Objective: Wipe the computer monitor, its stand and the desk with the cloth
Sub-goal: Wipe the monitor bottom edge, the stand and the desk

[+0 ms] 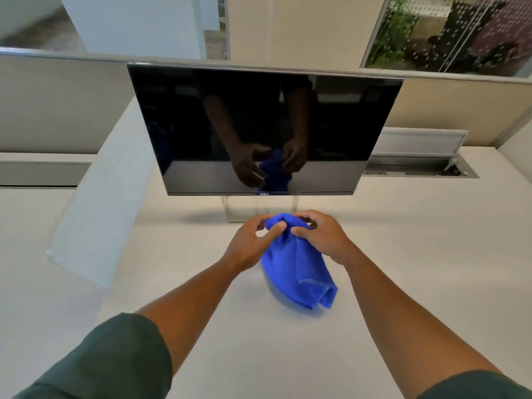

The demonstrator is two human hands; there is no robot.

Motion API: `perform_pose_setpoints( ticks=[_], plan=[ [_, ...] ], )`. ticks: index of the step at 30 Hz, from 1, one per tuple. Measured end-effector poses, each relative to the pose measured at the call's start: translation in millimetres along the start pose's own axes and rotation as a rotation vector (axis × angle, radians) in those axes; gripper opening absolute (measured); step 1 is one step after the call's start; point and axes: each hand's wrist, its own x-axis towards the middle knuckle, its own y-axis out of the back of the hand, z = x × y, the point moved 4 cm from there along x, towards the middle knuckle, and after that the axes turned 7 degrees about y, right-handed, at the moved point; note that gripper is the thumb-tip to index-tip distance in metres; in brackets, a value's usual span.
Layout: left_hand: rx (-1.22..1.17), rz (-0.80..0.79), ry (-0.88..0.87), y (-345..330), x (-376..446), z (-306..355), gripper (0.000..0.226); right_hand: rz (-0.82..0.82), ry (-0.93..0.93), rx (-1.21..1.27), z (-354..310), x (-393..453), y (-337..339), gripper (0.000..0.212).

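Pale, matte desk (403, 254), plain top. Blue cloth (299, 269) held up mid-desk, just before stand (230, 208); lower folds hang toward desk top. Left hand (253, 243) pinches cloth's top bunch, fingers curled. Right hand (322, 234) grips same bunch, fingers curled round. Dark monitor (264, 125) toward desk's far edge, reflecting both hands. Beige partition (57, 105) behind; window (449, 33) beyond far right corner.

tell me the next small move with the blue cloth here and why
Probably gather the blue cloth into a pad in one hand, then lift it to the monitor. Both the left hand and right hand pinch its bunched top while the rest hangs loose over the desk, not yet touching the dark screen.
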Motion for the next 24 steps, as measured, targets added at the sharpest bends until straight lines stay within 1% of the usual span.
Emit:
perform_pose_setpoints(
  ticks=[2, 3, 5, 6, 7, 11, 12, 15, 17, 19, 21, 24],
  plan=[
    [0.019, -0.012, -0.031, -10.8, 1.4, 18.1, 0.062, -0.021, -0.034, 0.069, 1.2, -1.1, 8.7, 0.023],
    [0.035, -0.008, -0.047, -15.4, 3.0, 25.6, 0.055, -0.022, -0.051, 0.116, 2.9, -1.4, 13.2, 0.022],
    [0.062, 0.005, -0.062, -22.6, 7.5, 36.9, 0.032, -0.014, -0.076, 0.181, 7.8, -1.9, 23.5, 0.024],
    [0.072, 0.011, -0.06, -25.2, 9.4, 42.0, 0.024, -0.012, -0.085, 0.183, 10.2, -2.3, 29.5, 0.026],
    [0.073, 0.013, -0.051, -27.9, 11.0, 46.2, 0.022, -0.018, -0.095, 0.167, 13.0, -2.9, 35.9, 0.03],
    [0.067, 0.016, -0.041, -45.9, 13.0, 61.1, 0.029, -0.126, -0.138, 0.042, 28.4, -10.6, 60.5, 0.048],
    [0.064, 0.017, -0.049, -52.2, 13.4, 64.7, 0.029, -0.165, -0.148, 0.001, 33.0, -13.1, 66.2, 0.048],
    [0.041, 0.026, -0.075, -71.0, 14.3, 74.8, 0.024, -0.282, -0.162, -0.135, 42.6, -21.1, 82.5, 0.04],
    [0.027, 0.044, -0.086, -82.6, 15.1, 81.8, 0.024, -0.325, -0.159, -0.178, 50.0, -27.1, 96.9, 0.039],
    [0.025, 0.071, -0.078, -92.3, 14.9, 88.8, 0.026, -0.31, -0.167, -0.177, 59.6, -31.9, 114.3, 0.036],
    [0.014, 0.097, -0.047, -100.4, 15.3, 94.2, 0.026, -0.251, -0.192, -0.13, 71.8, -35.8, 134.1, 0.027],
    [-0.049, 0.12, -0.007, -112.5, 15.9, 99.6, 0.027, -0.152, -0.206, 0.03, 88.1, -41.6, 163.7, 0.023]
  ],
)
